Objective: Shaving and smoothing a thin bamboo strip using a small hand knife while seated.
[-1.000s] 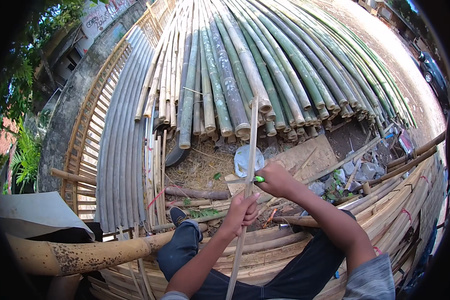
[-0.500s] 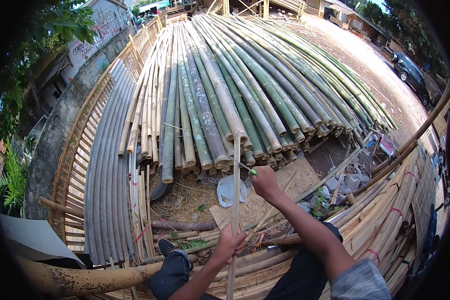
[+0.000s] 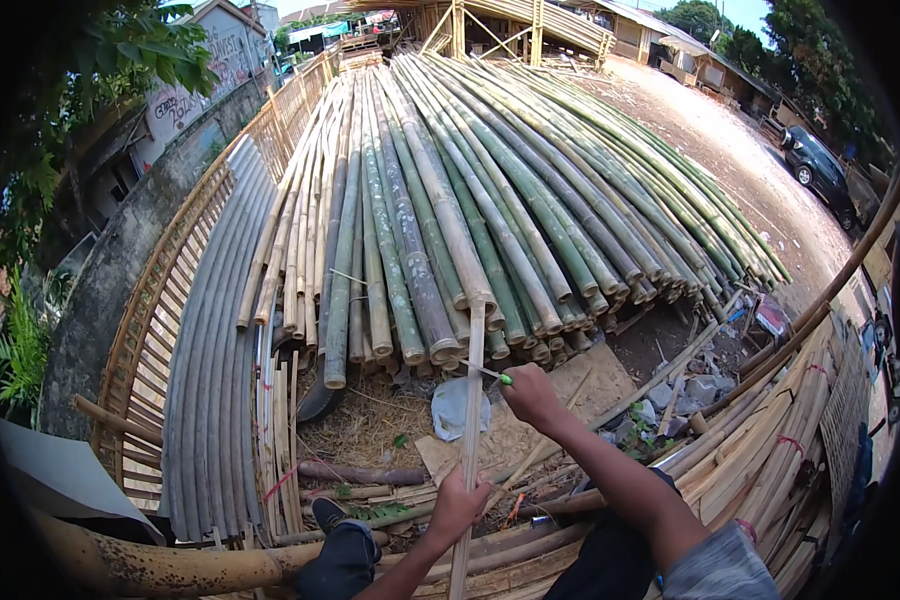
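Left hand: closed round a pale bamboo strip, fingers wrapped, grip on its lower part

Right hand: fist shut round the green handle of a knife, higher up and just right of the strip. Blade points left and crosses the strip above the left hand; can't tell if it's biting in

Strip position: roughly upright in view, runs from the lower edge up to the near ends of the bamboo poles. Top overlaps one pole end in view, can't tell if they touch

Poles lie in a big pile, fanned by the lens, cut ends toward the person

Below the pile: white plastic item just left of the strip, brown flat sheet on the ground, part of a dark tire further left

Left side: corrugated sheet next to a bamboo lattice; thick spotted bamboo pole at lower left, near the person's shoe

Right side: bundles of split bamboo with pink ties, dark car parked well beyond
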Demonstrator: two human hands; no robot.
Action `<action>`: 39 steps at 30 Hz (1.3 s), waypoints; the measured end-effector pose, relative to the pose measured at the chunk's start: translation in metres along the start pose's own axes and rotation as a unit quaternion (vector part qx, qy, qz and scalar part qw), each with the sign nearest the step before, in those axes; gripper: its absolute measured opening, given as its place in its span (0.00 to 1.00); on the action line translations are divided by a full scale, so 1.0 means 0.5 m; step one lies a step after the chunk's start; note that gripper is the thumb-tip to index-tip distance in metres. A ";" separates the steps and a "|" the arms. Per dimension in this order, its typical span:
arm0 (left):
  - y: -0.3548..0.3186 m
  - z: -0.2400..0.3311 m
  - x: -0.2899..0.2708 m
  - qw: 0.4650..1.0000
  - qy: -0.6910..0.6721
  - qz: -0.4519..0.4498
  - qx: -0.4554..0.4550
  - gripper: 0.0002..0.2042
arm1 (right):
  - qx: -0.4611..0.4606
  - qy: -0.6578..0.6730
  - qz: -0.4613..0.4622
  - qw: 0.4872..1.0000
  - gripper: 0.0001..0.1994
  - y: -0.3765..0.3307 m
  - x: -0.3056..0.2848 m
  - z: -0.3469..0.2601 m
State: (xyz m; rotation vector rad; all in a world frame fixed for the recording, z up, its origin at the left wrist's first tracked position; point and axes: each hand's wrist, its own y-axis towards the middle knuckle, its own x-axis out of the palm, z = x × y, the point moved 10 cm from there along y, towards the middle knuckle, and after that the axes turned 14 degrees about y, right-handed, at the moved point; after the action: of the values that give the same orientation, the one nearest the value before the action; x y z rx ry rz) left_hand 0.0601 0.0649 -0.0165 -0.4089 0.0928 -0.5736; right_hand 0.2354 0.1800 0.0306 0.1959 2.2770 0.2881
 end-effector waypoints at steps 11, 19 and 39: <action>0.005 -0.010 -0.017 0.998 -0.058 0.009 -0.034 0.08 | -0.090 0.017 -0.093 0.991 0.11 -0.040 0.063 -0.101; 0.000 -0.028 0.012 0.995 -0.082 -0.031 -0.040 0.09 | 0.000 0.033 -0.089 0.995 0.13 -0.021 0.038 0.026; 0.016 0.008 -0.042 0.998 -0.057 0.001 -0.020 0.07 | -0.076 0.103 -0.132 0.983 0.11 -0.044 0.080 -0.069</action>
State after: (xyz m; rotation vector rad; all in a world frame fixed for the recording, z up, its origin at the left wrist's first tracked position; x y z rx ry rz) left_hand 0.0473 0.0838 -0.0164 -0.4803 -0.0044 -0.5460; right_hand 0.1823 0.1634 0.0181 -0.2244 2.4386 0.3532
